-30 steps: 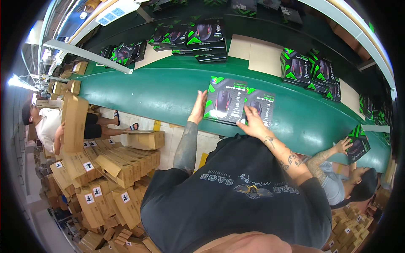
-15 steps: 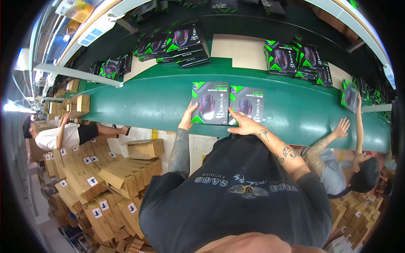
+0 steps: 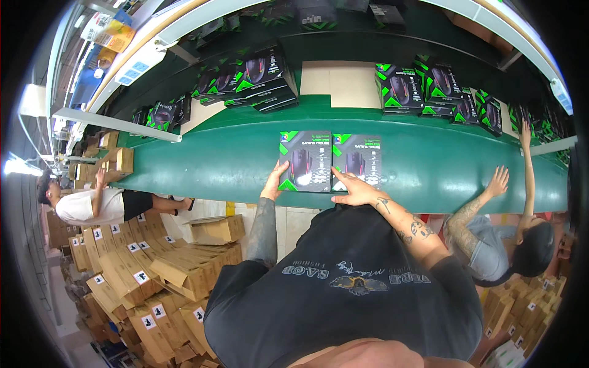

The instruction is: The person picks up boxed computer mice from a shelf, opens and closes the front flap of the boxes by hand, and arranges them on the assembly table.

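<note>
Two black-and-green gaming mouse boxes lie side by side on the green bench (image 3: 202, 161), printed faces up. My left hand (image 3: 273, 182) grips the left edge of the left mouse box (image 3: 305, 161), its thumb on top; the other fingers are mostly hidden. My right hand (image 3: 358, 189) lies across the lower part of the right mouse box (image 3: 361, 156), thumb and forefinger spread apart. Its forefinger tip touches near the seam between the two boxes.
Behind are stacks of similar boxes, left (image 3: 261, 70) and right (image 3: 399, 89), below a dark shelf. A co-worker (image 3: 485, 242) at right reaches toward stacked boxes; another person (image 3: 92, 202) stands at far left. Brown cartons (image 3: 129, 276) fill the floor behind left.
Both mouse boxes and my hands appear slightly lower in the view, with little change in grip. The co-worker at right has let go of a box, now lying by the right stacks.
</note>
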